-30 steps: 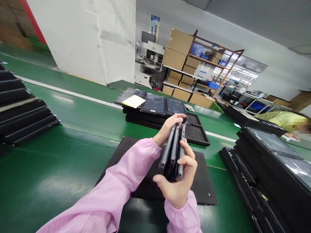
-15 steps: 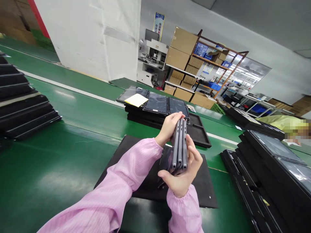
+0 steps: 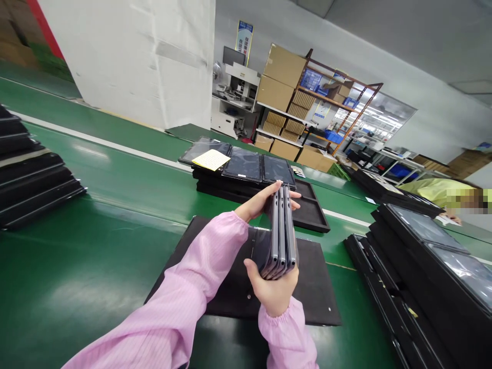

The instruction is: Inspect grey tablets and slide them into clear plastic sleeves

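Three thin grey tablets (image 3: 282, 230) stand on edge, pressed face to face, held up between my hands with their slim sides toward me. My left hand (image 3: 257, 203) is closed round their far end, thumb on top and fingertips showing past the right side. Under the near end, my right hand (image 3: 275, 293) cups the lower edges, its thumb sticking out on the left and its other fingers mostly hidden. A clear film hangs along the left side of the stack. Below lies a flat black foam sheet (image 3: 313, 292) on the green table.
Ahead are black trays holding tablets (image 3: 243, 164), with a yellow note (image 3: 211, 160) on top. An open black tray (image 3: 313, 212) sits beside them. Black tray stacks rise at left (image 3: 34, 184) and right (image 3: 418, 271). A co-worker's yellow-green sleeve (image 3: 426, 190) shows far right.
My right hand has closed in under the near end of the tablets; its fingers were spread along their right side before. Left fingertips now show past the far end. The view shifted slightly.
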`<action>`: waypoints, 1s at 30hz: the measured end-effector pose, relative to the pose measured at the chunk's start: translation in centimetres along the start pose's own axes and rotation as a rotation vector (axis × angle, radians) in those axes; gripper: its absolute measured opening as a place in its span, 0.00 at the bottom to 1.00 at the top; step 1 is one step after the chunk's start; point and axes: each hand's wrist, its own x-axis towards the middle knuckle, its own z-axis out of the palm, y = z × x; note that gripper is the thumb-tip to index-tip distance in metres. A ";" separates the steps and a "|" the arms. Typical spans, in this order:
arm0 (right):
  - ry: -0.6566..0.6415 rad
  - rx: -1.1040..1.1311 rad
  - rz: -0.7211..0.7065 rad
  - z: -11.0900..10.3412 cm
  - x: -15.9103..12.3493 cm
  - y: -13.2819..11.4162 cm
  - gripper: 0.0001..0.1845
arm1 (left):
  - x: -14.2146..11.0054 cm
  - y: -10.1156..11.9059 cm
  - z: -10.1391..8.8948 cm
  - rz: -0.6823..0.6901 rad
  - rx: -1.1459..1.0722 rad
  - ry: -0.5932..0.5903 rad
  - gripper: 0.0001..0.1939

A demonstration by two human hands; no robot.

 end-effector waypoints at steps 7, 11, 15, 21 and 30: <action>-0.062 0.025 0.055 0.6 0.2 0.7 0.49 | 1.1 -1.1 0.1 0.097 -0.055 0.246 0.35; -0.060 0.061 0.098 0.5 0.1 1.3 0.53 | 1.6 -1.5 0.3 0.027 -0.022 0.247 0.37; -0.003 0.076 0.027 0.7 -0.4 1.1 0.52 | 1.1 -1.3 1.1 0.033 0.068 0.213 0.39; 0.018 0.012 -0.179 1.5 -2.5 1.8 0.45 | -0.8 0.6 2.0 0.227 0.232 0.224 0.39; -0.060 0.217 -0.075 0.5 -0.6 1.0 0.53 | -0.7 0.6 1.4 0.276 0.371 0.260 0.40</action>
